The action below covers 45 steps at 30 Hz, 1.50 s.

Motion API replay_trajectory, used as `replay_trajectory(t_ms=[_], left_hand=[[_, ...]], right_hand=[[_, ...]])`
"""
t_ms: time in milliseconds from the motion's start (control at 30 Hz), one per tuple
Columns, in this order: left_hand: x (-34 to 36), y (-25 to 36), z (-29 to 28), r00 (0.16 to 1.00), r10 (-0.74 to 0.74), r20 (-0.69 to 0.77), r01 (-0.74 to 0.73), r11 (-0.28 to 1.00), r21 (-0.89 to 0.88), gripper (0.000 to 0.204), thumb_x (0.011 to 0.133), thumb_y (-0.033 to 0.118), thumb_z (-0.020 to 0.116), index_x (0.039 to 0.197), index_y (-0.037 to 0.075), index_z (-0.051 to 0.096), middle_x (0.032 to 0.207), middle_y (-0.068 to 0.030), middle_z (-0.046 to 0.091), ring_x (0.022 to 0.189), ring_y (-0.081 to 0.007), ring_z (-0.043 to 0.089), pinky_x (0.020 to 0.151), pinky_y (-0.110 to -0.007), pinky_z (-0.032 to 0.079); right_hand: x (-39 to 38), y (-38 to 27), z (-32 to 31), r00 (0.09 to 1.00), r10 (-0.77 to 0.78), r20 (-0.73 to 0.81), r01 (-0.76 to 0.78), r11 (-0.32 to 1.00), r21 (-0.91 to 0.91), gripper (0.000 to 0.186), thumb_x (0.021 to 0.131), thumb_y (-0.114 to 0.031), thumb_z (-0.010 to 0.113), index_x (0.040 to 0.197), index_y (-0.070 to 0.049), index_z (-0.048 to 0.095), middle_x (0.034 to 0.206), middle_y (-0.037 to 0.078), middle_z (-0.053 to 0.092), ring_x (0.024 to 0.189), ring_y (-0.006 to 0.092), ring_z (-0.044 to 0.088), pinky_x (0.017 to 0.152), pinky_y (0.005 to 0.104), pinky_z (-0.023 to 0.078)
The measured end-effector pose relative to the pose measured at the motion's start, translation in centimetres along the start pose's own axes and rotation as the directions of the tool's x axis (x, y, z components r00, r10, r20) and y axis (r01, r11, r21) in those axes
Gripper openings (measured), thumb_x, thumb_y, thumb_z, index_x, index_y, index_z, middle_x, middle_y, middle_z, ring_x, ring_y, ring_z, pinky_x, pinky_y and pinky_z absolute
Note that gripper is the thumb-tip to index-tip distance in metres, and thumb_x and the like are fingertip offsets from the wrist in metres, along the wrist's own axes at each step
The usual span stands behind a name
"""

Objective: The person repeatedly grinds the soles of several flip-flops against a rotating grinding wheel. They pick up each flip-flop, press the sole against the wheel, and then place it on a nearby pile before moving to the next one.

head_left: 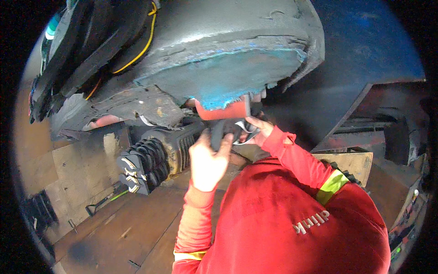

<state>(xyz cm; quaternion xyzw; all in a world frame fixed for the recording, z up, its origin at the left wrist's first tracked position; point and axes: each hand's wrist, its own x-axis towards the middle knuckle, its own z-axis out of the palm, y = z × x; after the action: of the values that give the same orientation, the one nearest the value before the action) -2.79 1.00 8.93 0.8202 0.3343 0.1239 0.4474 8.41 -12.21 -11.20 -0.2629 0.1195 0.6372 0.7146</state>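
My left hand (207, 162) comes up from below with its thumb and fingers closed around a dark grey shoe sole (221, 132). My right hand (261, 129) pinches the sole's other end, where white curved marks show. Just above the sole is a red curved part (221, 109), its right end bordered by a grey strip. The sole is close under this part; whether they touch I cannot tell. A ragged blue-grey cover (228, 80) hangs over the red part. My fingers hide some of the sole.
To the left, several dark soles (141, 166) are stacked on their sides by a ribbed, dusty motor-like housing (180, 148). A grey hood (228, 20) overhangs my hands. A dark blue panel (365, 45) stands at right, and black hoses (91, 50) with a yellow cord run at upper left.
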Motion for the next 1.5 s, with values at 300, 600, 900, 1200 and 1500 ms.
replay_trajectory(t_ms=[300,600,900,1200,1500], left_hand=[[0.1,2.0,-2.9,0.996,0.071,0.047,-0.077,0.984,0.163,0.021,0.088,0.012,0.071,0.100,-0.004,0.066,0.085,-0.0254,0.070,0.078,-0.0403,0.072,0.068,-0.042,0.056],[-2.2,2.1,-3.7,0.989,0.144,-0.021,-0.141,0.982,0.127,0.022,0.086,0.009,0.069,0.103,-0.005,0.065,0.083,-0.0273,0.068,0.078,-0.0459,0.071,0.068,-0.044,0.056],[-1.2,2.5,-3.5,0.997,0.062,0.053,-0.072,0.974,0.214,0.019,0.086,0.010,0.070,0.095,-0.005,0.063,0.081,-0.0276,0.067,0.075,-0.0462,0.069,0.064,-0.046,0.055],[-0.5,2.0,-2.7,0.995,0.030,0.092,-0.050,0.973,0.225,0.023,0.086,0.009,0.069,0.103,-0.004,0.065,0.086,-0.0281,0.069,0.081,-0.0441,0.072,0.069,-0.044,0.056],[-0.5,0.7,-2.8,0.993,-0.106,0.049,0.105,0.994,0.010,0.021,0.085,0.011,0.069,0.097,-0.005,0.065,0.082,-0.0255,0.069,0.073,-0.0411,0.071,0.067,-0.043,0.055]], right_hand=[[0.4,0.7,4.5,0.997,0.077,0.008,-0.077,0.991,0.106,0.044,0.093,-0.037,0.075,0.122,-0.006,0.064,0.114,0.012,0.070,0.095,0.0322,0.067,0.093,0.0574,0.056],[-0.2,1.1,4.2,0.977,0.018,0.211,-0.038,0.995,0.090,0.040,0.094,-0.036,0.074,0.120,-0.006,0.066,0.112,0.012,0.071,0.097,0.0322,0.067,0.086,0.0553,0.057],[-0.9,0.2,5.3,0.993,0.059,0.102,-0.066,0.996,0.064,0.043,0.094,-0.040,0.073,0.121,-0.008,0.066,0.119,0.012,0.071,0.106,0.0327,0.068,0.096,0.0589,0.055],[-1.1,0.4,4.2,0.994,0.018,0.112,-0.032,0.992,0.122,0.041,0.090,-0.037,0.078,0.117,-0.008,0.067,0.114,0.010,0.071,0.097,0.0302,0.068,0.092,0.0566,0.057],[-2.0,-0.7,5.9,0.999,0.030,-0.041,-0.030,1.000,0.001,0.037,0.094,-0.036,0.074,0.117,-0.007,0.067,0.108,0.009,0.072,0.088,0.0273,0.071,0.075,0.0492,0.062]])
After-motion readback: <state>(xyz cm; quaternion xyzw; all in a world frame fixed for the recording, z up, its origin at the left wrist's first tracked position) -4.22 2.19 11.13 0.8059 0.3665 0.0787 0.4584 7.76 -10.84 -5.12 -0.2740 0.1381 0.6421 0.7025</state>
